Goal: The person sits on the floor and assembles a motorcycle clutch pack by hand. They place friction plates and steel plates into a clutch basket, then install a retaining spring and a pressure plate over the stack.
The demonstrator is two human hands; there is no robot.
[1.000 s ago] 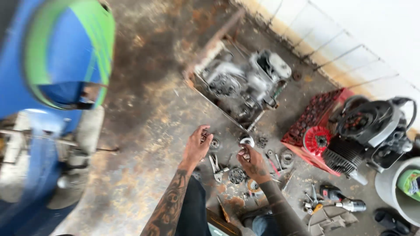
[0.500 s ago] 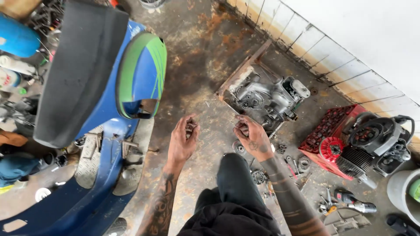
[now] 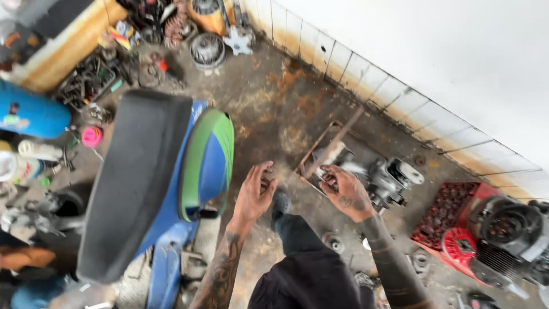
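While both hands hang over the stained floor (image 3: 274,109), the left hand (image 3: 254,194) cups something small I cannot make out and the right hand (image 3: 346,191) curls round small parts; fitting likely follows, demanding care

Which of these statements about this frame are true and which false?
1. The scooter has a black seat. True.
2. The right hand rests on the scooter seat. False: it is raised in front of the engine in the tray.
3. The left hand is beside the scooter's green and blue rear panel. True.
4. The floor is clean white tile. False: it is stained, rusty concrete.
5. A red crate lies right of the engine. True.
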